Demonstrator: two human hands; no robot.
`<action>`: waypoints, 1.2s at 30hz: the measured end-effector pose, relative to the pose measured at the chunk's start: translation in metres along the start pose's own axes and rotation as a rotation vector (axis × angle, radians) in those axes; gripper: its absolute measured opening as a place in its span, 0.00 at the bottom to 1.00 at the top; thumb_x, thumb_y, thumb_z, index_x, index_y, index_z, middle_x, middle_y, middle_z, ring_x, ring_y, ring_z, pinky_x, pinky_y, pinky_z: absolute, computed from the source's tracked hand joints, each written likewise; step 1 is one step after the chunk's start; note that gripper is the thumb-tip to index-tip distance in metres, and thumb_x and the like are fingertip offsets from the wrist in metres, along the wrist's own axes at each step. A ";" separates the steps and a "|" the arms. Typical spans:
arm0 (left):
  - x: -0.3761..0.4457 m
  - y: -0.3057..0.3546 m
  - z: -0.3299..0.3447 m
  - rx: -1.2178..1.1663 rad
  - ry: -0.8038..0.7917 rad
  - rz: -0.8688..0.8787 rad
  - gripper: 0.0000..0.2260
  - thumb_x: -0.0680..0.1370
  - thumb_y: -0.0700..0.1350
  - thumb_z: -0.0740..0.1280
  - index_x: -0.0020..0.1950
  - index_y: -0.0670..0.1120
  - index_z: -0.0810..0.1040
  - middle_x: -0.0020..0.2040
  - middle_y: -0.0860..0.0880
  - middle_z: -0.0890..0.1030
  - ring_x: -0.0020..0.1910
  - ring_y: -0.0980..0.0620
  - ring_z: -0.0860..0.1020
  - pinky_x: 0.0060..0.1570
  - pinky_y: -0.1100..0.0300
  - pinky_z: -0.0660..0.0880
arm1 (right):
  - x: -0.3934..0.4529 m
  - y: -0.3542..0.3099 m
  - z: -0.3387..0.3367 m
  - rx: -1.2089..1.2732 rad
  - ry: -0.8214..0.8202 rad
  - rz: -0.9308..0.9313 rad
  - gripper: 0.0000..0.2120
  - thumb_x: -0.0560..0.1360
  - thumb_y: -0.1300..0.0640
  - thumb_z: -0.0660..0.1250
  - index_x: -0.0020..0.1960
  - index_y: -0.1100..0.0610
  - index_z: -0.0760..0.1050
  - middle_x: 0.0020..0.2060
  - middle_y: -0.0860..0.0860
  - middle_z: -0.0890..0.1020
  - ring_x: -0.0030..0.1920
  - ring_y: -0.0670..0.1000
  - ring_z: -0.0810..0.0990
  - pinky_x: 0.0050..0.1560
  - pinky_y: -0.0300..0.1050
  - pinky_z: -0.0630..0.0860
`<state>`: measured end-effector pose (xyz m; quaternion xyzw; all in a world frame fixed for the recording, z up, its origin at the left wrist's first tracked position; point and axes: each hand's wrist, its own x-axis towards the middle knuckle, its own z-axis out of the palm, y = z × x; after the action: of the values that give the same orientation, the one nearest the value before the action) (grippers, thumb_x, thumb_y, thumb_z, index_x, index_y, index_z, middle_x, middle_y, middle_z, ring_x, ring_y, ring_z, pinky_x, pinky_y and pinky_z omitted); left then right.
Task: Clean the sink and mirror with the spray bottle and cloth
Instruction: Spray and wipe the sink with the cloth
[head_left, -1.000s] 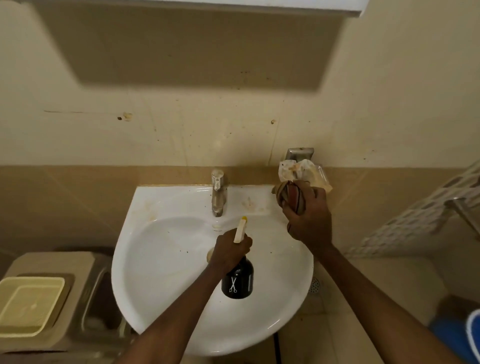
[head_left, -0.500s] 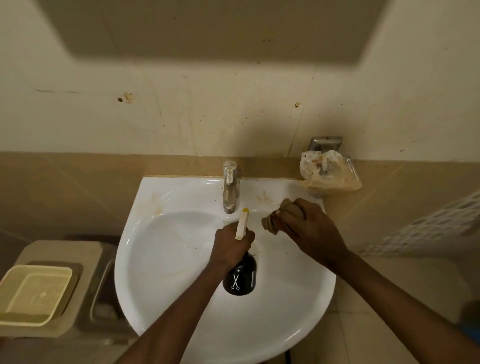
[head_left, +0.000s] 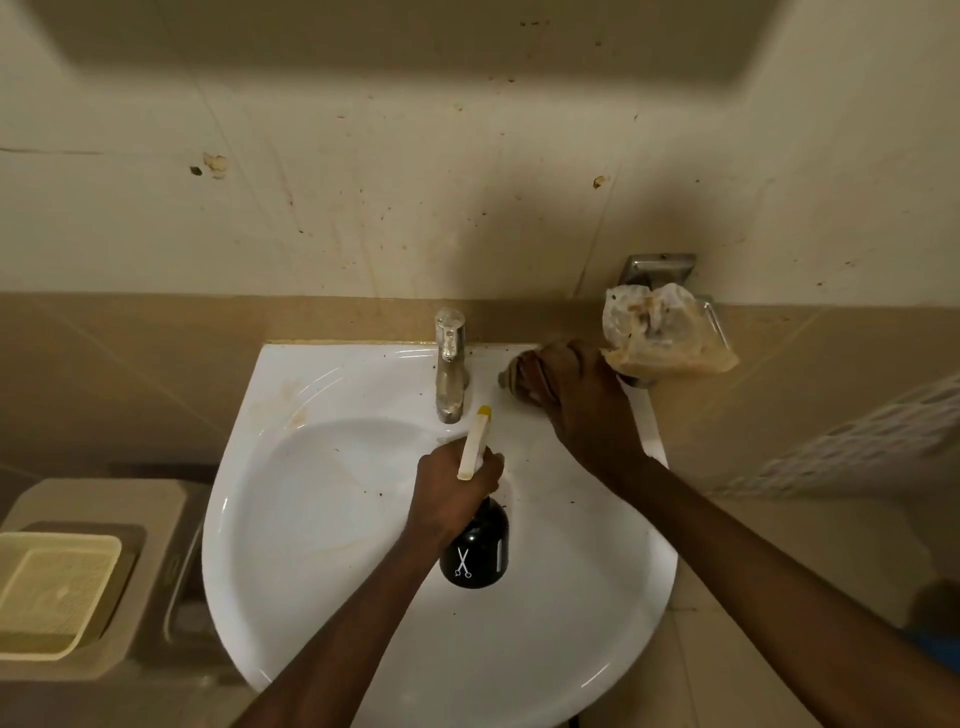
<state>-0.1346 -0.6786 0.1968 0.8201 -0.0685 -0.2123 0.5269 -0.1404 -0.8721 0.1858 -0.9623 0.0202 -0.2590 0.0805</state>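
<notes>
Overhead, from the head camera, a white sink (head_left: 322, 519) fills the middle of the view, its back edge flush against a tan tiled band of wall and its rounded front rim cut off at the bottom edge. The left hand (head_left: 454, 491) curls around the neck of a black spray bottle (head_left: 475, 551), holding it over the basin with its pale nozzle pointing up toward the tap (head_left: 450, 364); the trigger is hidden under the fingers. The right hand (head_left: 576, 400) presses down on the sink's back right ledge, just right of the tap, its fingers bunched over a dark cloth (head_left: 506, 375), of which only a small crumpled edge shows at the fingertips. Open basin lies to the left of both arms, marked with faint brown stains and dark specks. Just beyond the right hand, a wall-mounted soap holder (head_left: 660, 270) carries a crumpled, stained plastic bag (head_left: 665, 338) that hangs over the sink's corner, nearly touching the hand. To the left of the sink stands a beige bin (head_left: 93, 571) with a yellow tray (head_left: 52, 592) on top, partly cut off. No mirror glass can be made out; only a shadow falls on the upper wall.
</notes>
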 end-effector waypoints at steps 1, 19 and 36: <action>0.000 0.001 -0.001 -0.032 -0.035 -0.011 0.09 0.73 0.45 0.68 0.43 0.38 0.79 0.41 0.41 0.84 0.41 0.44 0.83 0.46 0.53 0.78 | 0.008 -0.003 0.003 -0.004 -0.001 0.021 0.19 0.77 0.52 0.64 0.65 0.57 0.66 0.55 0.61 0.75 0.49 0.60 0.76 0.45 0.51 0.77; 0.001 -0.010 0.006 -0.136 -0.183 -0.121 0.19 0.65 0.53 0.67 0.46 0.39 0.80 0.45 0.43 0.85 0.48 0.46 0.83 0.53 0.52 0.77 | 0.030 0.052 0.022 0.024 -0.404 -0.377 0.24 0.73 0.53 0.63 0.69 0.52 0.71 0.60 0.58 0.76 0.57 0.62 0.74 0.55 0.55 0.72; 0.000 -0.013 0.003 -0.102 -0.306 -0.082 0.19 0.63 0.52 0.68 0.45 0.38 0.79 0.44 0.45 0.86 0.43 0.56 0.83 0.46 0.59 0.74 | 0.010 0.042 0.017 0.157 -0.395 -0.336 0.17 0.74 0.52 0.62 0.60 0.53 0.77 0.54 0.56 0.79 0.52 0.60 0.77 0.50 0.54 0.73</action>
<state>-0.1369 -0.6754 0.1846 0.7527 -0.1034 -0.3592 0.5420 -0.1235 -0.9119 0.1696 -0.9748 -0.1761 -0.0768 0.1131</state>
